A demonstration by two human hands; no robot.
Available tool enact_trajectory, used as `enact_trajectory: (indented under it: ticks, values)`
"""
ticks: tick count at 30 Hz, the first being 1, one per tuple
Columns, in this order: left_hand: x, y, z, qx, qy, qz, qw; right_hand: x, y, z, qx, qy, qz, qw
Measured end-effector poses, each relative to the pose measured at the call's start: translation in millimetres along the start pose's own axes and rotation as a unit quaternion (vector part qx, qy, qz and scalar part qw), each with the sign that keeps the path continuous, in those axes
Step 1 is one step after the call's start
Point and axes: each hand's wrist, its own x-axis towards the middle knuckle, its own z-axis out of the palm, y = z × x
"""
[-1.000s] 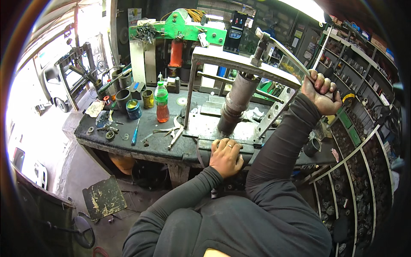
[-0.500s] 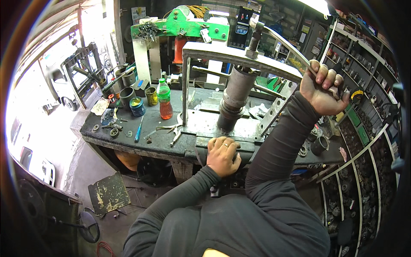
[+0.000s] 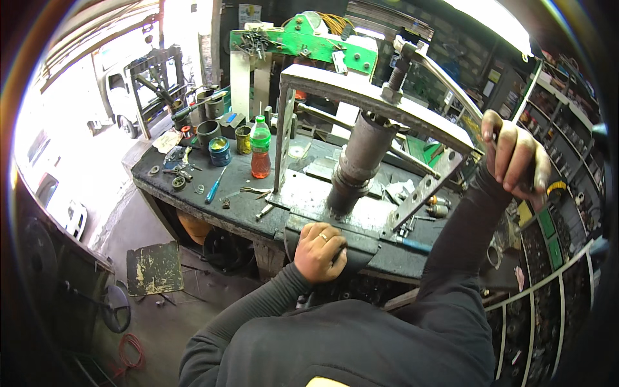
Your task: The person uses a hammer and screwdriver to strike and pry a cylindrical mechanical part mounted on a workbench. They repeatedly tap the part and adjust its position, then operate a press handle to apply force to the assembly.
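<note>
A steel frame (image 3: pixel 380 103) stands on the bench, with a threaded screw (image 3: pixel 398 71) through its top beam. Below the screw, inside the frame, stands a thick grey metal cylinder (image 3: pixel 361 158), slightly tilted in this view. A long metal bar (image 3: pixel 451 80) runs from the screw's head toward the right. My right hand (image 3: pixel 519 155) is closed at the bar's outer end, its fingers curled over; the palm is hidden. My left hand (image 3: pixel 319 251), wearing a ring, grips the front edge of the dark metal base (image 3: pixel 367 246) below the frame.
Left on the bench (image 3: pixel 242 216) are a bottle of red liquid (image 3: pixel 261 151), a blue tin (image 3: pixel 219 151), a blue-handled screwdriver (image 3: pixel 215 187) and small metal parts. A green-topped press (image 3: pixel 303 42) stands behind. Shelves of parts (image 3: pixel 548 251) line the right side.
My right hand has shifted right and lower, and its fingers now curl over with the knuckles showing. My left hand stays on the base edge. The whole view has swung somewhat.
</note>
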Motion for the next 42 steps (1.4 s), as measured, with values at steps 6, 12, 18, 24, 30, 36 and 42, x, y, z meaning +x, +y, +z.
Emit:
enact_trajectory:
  ticks: [6, 12, 18, 24, 30, 36, 42]
  values:
    - [-2, -1, -3, -0.004, 0.020, -0.022, 1.000, 37, -1, -16, 0.060, -0.197, 0.026, 0.978]
    - [-6, -1, -5, -0.032, 0.031, -0.033, 0.998, 37, 0, -23, 0.024, -0.218, 0.009, 0.976]
    - [-7, 2, 2, -0.091, 0.018, -0.018, 0.996, -14, -22, -8, -0.111, 0.065, -0.037, 0.991]
    - [-11, 0, 7, -0.124, 0.043, -0.007, 0.991, -19, 21, 25, -0.108, 0.119, -0.040, 0.986]
    - [-9, 3, 8, -0.110, 0.019, -0.030, 0.993, -14, 50, 55, -0.095, 0.126, -0.053, 0.986]
    - [-6, 4, 12, -0.096, 0.016, -0.040, 0.994, -15, 68, 70, -0.081, 0.131, -0.065, 0.986]
    - [-1, 5, 14, -0.060, -0.014, -0.049, 0.997, -20, 76, 77, -0.069, 0.130, -0.077, 0.986]
